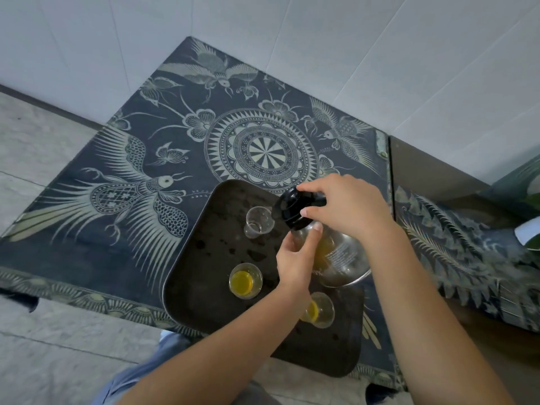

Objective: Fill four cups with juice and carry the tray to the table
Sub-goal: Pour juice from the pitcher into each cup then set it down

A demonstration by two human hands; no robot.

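A dark tray (204, 287) lies on a patterned blue cloth. On it stands a clear glass bottle (343, 258) with a little yellow juice in it. My left hand (295, 258) grips the bottle's neck. My right hand (347, 206) is closed on its black cap (287, 207). One clear cup (258, 222) at the tray's far side looks empty. A second cup (245, 280) holds yellow juice. A third cup (320, 309), also with juice, is partly hidden by my left forearm. I see no fourth cup.
The cloth-covered low table (175, 147) sits in a corner of white tiled walls. To the right is a wooden surface (423, 171) with another patterned cloth (455, 244) and a green object at the frame edge. Grey floor lies to the left.
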